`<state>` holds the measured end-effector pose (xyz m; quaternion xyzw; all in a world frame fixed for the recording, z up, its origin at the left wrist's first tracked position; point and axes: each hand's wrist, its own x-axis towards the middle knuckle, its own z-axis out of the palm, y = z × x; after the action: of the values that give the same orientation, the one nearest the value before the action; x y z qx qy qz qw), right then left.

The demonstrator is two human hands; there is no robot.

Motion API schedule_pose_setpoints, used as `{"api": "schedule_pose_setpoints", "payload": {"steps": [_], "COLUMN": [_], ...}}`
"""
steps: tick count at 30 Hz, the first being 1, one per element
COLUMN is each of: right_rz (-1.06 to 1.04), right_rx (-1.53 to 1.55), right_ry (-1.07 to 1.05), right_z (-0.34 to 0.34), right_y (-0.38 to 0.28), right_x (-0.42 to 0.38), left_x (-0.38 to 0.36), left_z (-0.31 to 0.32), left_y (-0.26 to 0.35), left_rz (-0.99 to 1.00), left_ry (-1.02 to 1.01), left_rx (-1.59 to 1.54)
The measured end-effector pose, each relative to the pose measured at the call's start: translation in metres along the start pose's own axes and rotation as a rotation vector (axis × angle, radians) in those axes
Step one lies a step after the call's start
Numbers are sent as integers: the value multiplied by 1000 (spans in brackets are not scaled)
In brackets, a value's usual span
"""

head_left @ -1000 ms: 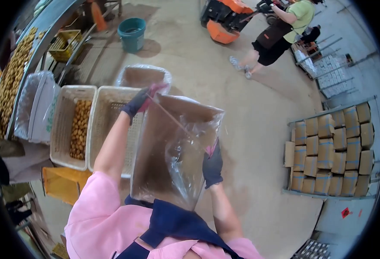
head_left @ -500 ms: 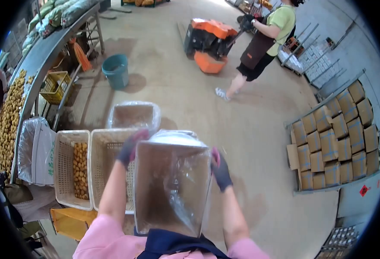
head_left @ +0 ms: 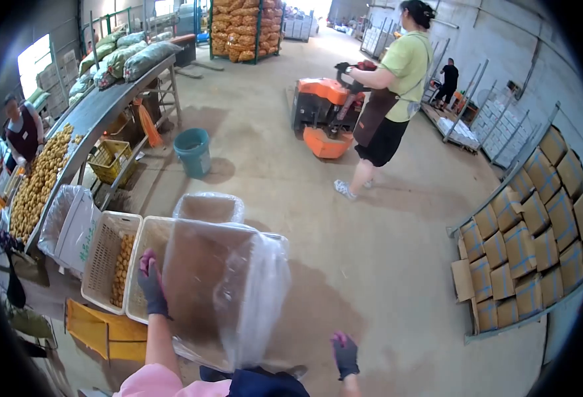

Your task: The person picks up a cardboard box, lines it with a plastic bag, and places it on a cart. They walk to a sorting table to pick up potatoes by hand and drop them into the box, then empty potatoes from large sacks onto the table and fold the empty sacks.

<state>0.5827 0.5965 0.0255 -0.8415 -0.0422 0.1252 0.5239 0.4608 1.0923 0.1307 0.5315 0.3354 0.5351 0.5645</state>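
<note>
A box lined with clear plastic (head_left: 205, 284) stands in front of me, its liner bulging out over the right side. My left hand (head_left: 151, 284), in a grey and pink glove, is at the left edge of this box, its fingers close together; what they hold, if anything, is too small to tell. Off to the right of the box, my right hand (head_left: 344, 354) is over the floor, apart from the liner, with its fingers partly curled and nothing visible in them. Beside the box on the left is a white crate (head_left: 91, 271) with small potato-like produce (head_left: 121, 271).
A produce-covered sorting table (head_left: 96, 132) runs along the left. Another lined box (head_left: 209, 206) and a teal bucket (head_left: 193, 153) stand ahead. A person (head_left: 397, 86) handles an orange pallet jack (head_left: 328, 142). Stacked cartons (head_left: 520, 238) are at right; a yellow crate (head_left: 106, 334) is near left.
The view has tilted up. My right hand has let go of the lined box and moved away right. The box has shifted left and its liner now bulges right. The pallet-jack person appears lower.
</note>
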Motion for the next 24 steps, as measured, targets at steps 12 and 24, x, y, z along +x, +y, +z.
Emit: {"api": "schedule_pose_setpoints", "payload": {"steps": [12,24], "right_rz": [-176,-88], "right_rx": [188,-853], "right_ry": [-104,-773], "right_z": [-63,-89], "right_y": [8,-8], "right_x": [84,316], "left_x": [-172,-95], "left_z": [219,361], "left_y": [65,-43], "left_rz": [650,336], "left_ry": [-906,-1081], "left_rx": [599,571]}}
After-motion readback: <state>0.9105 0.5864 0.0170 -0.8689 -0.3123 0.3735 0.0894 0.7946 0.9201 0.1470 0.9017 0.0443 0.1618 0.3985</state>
